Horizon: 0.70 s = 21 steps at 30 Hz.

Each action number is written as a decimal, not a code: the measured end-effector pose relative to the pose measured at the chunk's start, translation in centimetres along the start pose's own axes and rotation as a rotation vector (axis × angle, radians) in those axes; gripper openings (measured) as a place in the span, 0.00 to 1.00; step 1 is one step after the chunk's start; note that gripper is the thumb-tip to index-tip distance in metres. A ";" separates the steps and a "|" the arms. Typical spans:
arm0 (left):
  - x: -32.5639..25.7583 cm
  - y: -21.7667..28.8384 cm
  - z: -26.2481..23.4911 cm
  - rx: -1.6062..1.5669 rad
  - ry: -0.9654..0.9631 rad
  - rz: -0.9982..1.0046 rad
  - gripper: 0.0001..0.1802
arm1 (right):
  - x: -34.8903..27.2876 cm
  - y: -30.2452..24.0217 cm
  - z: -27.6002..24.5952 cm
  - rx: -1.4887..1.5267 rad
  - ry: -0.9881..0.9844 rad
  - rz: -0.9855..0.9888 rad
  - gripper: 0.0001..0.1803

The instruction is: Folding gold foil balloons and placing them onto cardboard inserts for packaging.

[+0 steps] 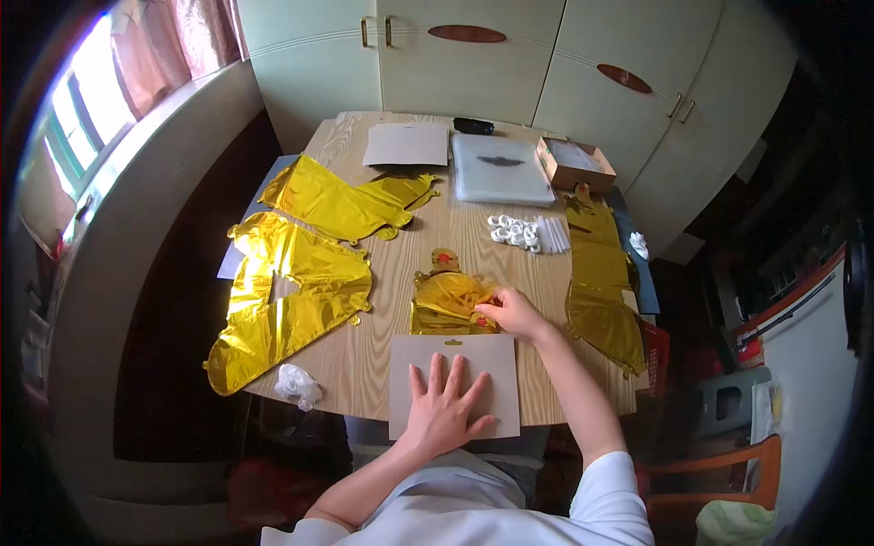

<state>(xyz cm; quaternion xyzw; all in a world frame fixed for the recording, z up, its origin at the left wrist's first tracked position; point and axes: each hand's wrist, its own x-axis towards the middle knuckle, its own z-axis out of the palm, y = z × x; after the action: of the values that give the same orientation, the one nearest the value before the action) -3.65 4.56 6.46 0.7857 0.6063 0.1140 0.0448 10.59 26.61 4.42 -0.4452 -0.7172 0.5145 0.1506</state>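
Note:
My left hand (443,409) lies flat, fingers spread, on a pale grey card (501,364) with a hang slot, at the table's near edge. Just beyond the card is a folded gold foil balloon (446,296) with small red spots; its near edge meets the card's far edge. My right hand (512,314) pinches the balloon's right side between thumb and fingers. Flat gold foil balloons lie to the left, one farther back (337,205) and one nearer (241,341). Another gold foil balloon (596,264) lies along the table's right side.
At the back are a stack of grey cards (406,146), a pile of clear plastic bags (501,177), a cardboard box (569,155) and a black object (473,126). White ribbon coils (514,233) sit beside pale straws (553,234). Crumpled white plastic (298,387) lies at the near left.

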 end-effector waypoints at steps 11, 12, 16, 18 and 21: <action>0.0 0.0 0.0 -0.017 0.043 0.013 0.38 | -7.0 -0.6 2.2 -0.222 0.142 -0.524 0.14; 0.0 0.0 -0.2 -0.011 0.017 0.010 0.38 | -7.7 -1.0 2.4 -0.207 0.144 -0.511 0.18; 0.0 0.0 -0.3 -0.031 -0.020 0.006 0.36 | -8.7 -0.4 3.4 -0.318 0.201 -0.550 0.20; 0.0 -0.2 0.1 -0.090 -0.013 0.003 0.35 | -8.8 -0.1 3.6 -0.352 0.199 -0.591 0.18; -0.1 -0.5 0.8 -0.208 -0.004 0.002 0.33 | -8.8 1.0 3.8 -0.446 0.203 -0.673 0.17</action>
<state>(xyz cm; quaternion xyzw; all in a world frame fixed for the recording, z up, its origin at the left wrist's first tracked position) -3.91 4.67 5.57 0.7777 0.5903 0.1747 0.1272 13.45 17.38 4.09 -0.2564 -0.8980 0.2221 0.2803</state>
